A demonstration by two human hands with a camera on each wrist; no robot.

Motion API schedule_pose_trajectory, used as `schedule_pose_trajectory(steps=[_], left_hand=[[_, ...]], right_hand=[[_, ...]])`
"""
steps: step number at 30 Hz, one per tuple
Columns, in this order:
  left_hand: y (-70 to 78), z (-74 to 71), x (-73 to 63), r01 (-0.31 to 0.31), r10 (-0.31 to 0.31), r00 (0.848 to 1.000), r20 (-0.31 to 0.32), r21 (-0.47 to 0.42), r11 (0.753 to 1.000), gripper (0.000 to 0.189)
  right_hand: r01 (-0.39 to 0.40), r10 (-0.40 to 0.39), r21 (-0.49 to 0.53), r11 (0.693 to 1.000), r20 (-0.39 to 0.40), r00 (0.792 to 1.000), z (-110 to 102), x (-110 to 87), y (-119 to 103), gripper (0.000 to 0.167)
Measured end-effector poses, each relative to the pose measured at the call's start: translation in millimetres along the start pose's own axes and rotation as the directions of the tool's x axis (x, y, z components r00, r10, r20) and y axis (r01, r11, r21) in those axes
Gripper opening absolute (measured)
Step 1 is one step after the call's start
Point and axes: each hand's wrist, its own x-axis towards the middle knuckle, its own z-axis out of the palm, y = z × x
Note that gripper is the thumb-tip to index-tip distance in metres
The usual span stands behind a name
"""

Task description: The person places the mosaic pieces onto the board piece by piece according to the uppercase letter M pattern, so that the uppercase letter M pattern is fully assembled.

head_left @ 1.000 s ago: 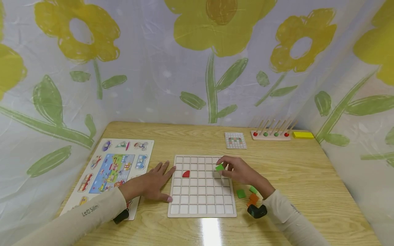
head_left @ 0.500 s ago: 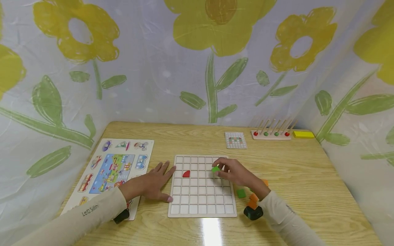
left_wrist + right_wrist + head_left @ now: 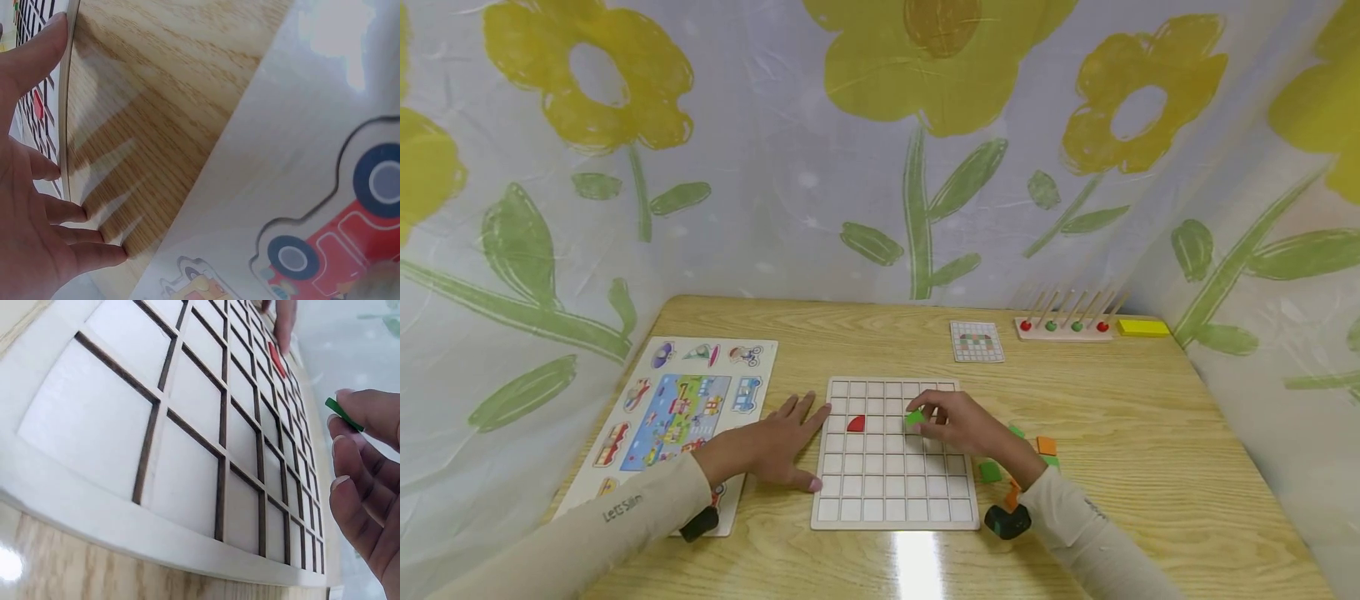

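A white grid board [image 3: 895, 527] with raised dividers lies on the wooden table. One red quarter-circle tile [image 3: 857, 423] sits in a cell at its upper left. My right hand [image 3: 951, 418] pinches a green tile [image 3: 914, 418] between thumb and index finger, over the board's upper right cells. In the right wrist view, that green tile [image 3: 344, 414] shows edge-on, held above the dividers. My left hand [image 3: 778, 442] lies with fingers spread along the board's left edge, the thumb and a fingertip touching it; the left wrist view shows the thumb at the rim [image 3: 65, 94].
Green tiles [image 3: 990, 472] and orange tiles [image 3: 1047, 446] lie right of the board, partly behind my right forearm. A picture puzzle board [image 3: 752, 450] is under my left forearm. Farther back are a small pattern card [image 3: 977, 342], a peg stand [image 3: 1063, 330] with beads and a yellow block [image 3: 1142, 327].
My right hand has moved a little left and down over the board with the green tile. More loose tiles show beside the forearm. My left hand stays in place.
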Motion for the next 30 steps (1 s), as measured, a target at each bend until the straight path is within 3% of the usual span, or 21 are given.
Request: schedule_pose_trajectory(steps=[16, 30], left_hand=[[4.0, -0.7, 0.0, 0.021, -0.021, 1.0, 0.018, -0.015, 1.0, 0.115], [4.8, -1.0, -1.6, 0.018, -0.018, 1.0, 0.016, -0.025, 1.0, 0.116]], right_hand=[[0.029, -0.029, 0.019, 0.999, 0.006, 1.0, 7, 5.1, -2, 0.026], [-0.041, 0.041, 0.006, 0.999, 0.023, 0.999, 13, 12.5, -2, 0.032]])
